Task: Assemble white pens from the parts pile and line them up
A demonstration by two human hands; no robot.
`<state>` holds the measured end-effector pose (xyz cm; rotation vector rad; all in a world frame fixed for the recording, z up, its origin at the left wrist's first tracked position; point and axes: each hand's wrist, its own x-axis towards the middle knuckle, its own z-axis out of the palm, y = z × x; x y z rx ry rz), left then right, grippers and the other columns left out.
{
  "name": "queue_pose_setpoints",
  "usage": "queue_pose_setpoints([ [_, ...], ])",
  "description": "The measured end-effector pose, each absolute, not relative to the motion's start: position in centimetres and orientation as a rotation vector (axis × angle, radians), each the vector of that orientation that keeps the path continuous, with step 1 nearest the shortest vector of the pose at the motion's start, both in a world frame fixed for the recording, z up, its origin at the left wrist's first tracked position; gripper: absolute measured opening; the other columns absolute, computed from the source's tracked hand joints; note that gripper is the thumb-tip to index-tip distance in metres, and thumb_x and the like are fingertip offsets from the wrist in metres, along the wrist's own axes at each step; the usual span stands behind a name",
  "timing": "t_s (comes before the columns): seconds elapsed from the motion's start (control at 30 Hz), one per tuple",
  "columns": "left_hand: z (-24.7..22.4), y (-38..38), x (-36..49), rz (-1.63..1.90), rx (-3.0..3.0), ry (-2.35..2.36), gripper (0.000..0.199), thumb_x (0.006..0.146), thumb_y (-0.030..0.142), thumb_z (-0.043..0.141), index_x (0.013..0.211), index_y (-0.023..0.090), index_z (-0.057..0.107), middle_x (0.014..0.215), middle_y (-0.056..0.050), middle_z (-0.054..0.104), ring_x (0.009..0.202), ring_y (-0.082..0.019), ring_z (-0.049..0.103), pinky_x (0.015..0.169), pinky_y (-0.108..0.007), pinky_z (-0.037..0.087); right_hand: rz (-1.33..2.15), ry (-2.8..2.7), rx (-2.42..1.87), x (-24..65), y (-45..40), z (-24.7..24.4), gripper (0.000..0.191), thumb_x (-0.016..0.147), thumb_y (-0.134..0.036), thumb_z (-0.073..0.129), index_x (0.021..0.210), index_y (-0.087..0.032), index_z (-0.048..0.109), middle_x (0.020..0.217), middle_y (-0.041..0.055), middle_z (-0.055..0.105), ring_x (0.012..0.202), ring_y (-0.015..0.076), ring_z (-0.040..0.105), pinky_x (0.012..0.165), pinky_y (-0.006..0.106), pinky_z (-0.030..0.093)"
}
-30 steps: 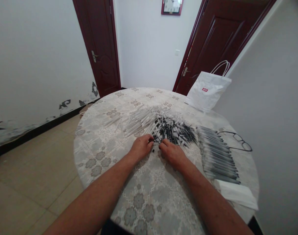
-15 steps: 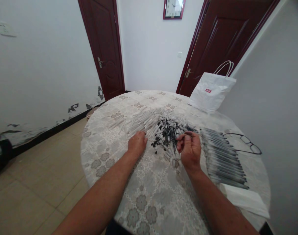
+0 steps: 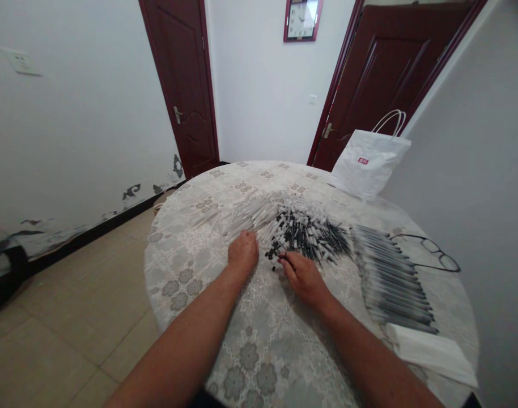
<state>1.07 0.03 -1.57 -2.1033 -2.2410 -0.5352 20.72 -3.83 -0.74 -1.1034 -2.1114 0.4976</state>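
Note:
My left hand (image 3: 243, 250) is closed and rests on the cloth at the near edge of a heap of white pen barrels (image 3: 259, 208). Whatever its fingers hold, if anything, is hidden. Beside the small black plugs (image 3: 272, 253), my right hand (image 3: 305, 276) pinches a thin dark pen part (image 3: 283, 255), too small to name exactly. Behind this hand lies a pile of black-and-white pen pieces (image 3: 310, 229), their dark pointed ends fanned toward me and to the right.
To the right, a row of dark-ended pens (image 3: 395, 277) lies beside eyeglasses (image 3: 437, 252) and a folded white packet (image 3: 431, 351). A white paper bag (image 3: 367, 164) stands at the back right of the round, cloth-covered table (image 3: 178, 238).
My right hand has moved left and toward me, from the dark pen pieces to the black plugs. My left hand stays by the white barrels; the view has shifted slightly.

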Motion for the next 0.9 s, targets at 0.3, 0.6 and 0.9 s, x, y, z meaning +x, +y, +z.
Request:
queue_pose_setpoints([
  [0.3,0.2,-0.3,-1.1,-1.623,-2.035,-2.245,0.018,0.091,0.029,0.054,0.102,0.019,0.063,0.088,-0.008,0.069,0.08,-0.022,0.066,0.074,-0.034,0.05,0.446,-2.027,-1.229,21.6,-3.9,0.1,0.029,0.104,-0.036,0.035,0.095,-0.021,0.058,0.084,0.0029,0.07,0.073,0.0151,0.066,0.068,0.024,0.045],
  [0.6,1.2,0.3,-1.3,-3.558,-1.563,-1.914,0.034,0.069,0.028,0.08,0.095,0.016,0.063,0.077,0.002,0.058,0.063,-0.01,0.057,0.054,-0.023,0.051,-0.019,-2.059,-1.375,23.6,-2.1,-0.4,0.032,0.103,-0.034,0.038,0.112,-0.017,0.063,0.099,0.0094,0.072,0.086,0.0202,0.067,0.076,0.028,0.045],
  [0.9,1.7,0.3,-1.4,-3.821,-1.348,-1.691,0.032,0.071,0.027,0.082,0.093,0.017,0.06,0.077,0.003,0.061,0.069,-0.009,0.063,0.061,-0.022,0.055,-0.191,-2.162,-1.388,25.2,-1.3,-0.3,0.027,0.101,-0.029,0.045,0.108,-0.017,0.068,0.095,0.0088,0.069,0.092,0.02,0.061,0.085,0.028,0.043],
])
